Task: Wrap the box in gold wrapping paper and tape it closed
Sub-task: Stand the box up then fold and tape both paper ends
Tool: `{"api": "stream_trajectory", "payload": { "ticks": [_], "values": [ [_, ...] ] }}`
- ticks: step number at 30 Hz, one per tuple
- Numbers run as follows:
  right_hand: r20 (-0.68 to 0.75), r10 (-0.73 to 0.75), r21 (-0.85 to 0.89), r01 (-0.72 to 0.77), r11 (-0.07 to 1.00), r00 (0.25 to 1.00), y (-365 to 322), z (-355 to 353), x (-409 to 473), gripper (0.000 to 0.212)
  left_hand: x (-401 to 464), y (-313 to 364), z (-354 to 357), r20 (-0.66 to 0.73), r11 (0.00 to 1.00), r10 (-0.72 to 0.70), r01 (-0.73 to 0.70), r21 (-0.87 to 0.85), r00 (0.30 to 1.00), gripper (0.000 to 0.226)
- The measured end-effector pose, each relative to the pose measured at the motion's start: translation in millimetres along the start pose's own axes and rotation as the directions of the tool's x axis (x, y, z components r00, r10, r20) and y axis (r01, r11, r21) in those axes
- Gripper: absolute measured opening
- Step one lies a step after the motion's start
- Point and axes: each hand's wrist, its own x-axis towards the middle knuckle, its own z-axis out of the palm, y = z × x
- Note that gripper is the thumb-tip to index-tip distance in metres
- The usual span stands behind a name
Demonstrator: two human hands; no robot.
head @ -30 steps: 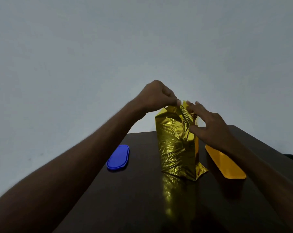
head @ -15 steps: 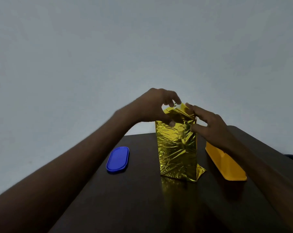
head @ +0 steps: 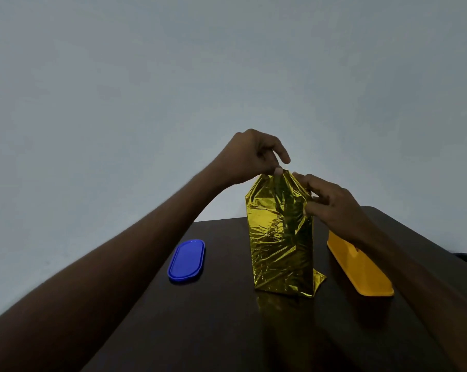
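A box wrapped in crinkled gold paper [head: 280, 237] stands upright on end in the middle of the dark table [head: 227, 318]. The box itself is hidden under the foil. My left hand [head: 249, 157] pinches the gathered paper at the top left of the package. My right hand [head: 331, 204] grips the paper at the top right edge, thumb against the side. A loose flap of foil sticks out at the bottom right corner. No tape is in view.
A blue oval lid [head: 186, 260] lies flat to the left of the package. A yellow oblong container [head: 361, 267] lies to the right, partly under my right forearm. A plain grey wall stands behind the table's far edge.
My left hand has lifted from the top left face and now pinches the paper's peak. The top foil has been pulled up into a point. My right hand has barely shifted.
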Motion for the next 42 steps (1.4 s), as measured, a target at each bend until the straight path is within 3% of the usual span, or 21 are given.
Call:
{"api": "stream_trajectory", "payload": {
  "ticks": [4,11,18,25,31,36,42],
  "values": [
    [-0.008,-0.030,0.006,0.031,1.000,1.000,4.7,2.4,1.6,0.056,-6.5,1.4,-1.3,0.052,0.993,-0.018,0.024,-0.117,0.998,0.024],
    [-0.008,-0.062,0.018,0.062,0.998,0.998,4.4,4.6,2.2,0.029,-11.0,1.1,3.3,0.077,0.995,0.036,-0.029,-0.096,0.996,0.017],
    [-0.025,-0.098,0.043,0.099,0.994,0.995,-1.1,3.4,2.2,0.017,0.3,-1.7,5.8,0.044,0.993,0.059,-0.054,-0.105,0.997,0.010],
    [-0.025,-0.110,0.046,0.111,0.993,0.994,5.6,4.6,3.3,0.035,3.0,-5.9,5.2,0.063,0.992,0.084,-0.077,-0.102,0.994,0.013],
    [-0.035,-0.113,0.051,0.115,0.992,0.993,1.0,5.5,1.4,0.031,4.4,-7.1,5.2,0.056,0.994,0.088,-0.084,-0.070,0.995,0.014],
    [-0.045,-0.121,0.014,0.122,0.992,0.992,0.5,6.0,2.0,0.053,5.7,-5.3,3.0,0.067,0.995,0.083,-0.079,-0.060,0.994,0.014],
    [-0.090,0.022,0.036,-0.018,0.999,0.996,3.7,7.3,0.7,0.063,9.8,-5.6,5.0,0.039,0.996,0.085,-0.085,-0.012,0.996,0.016]
  ]
}}
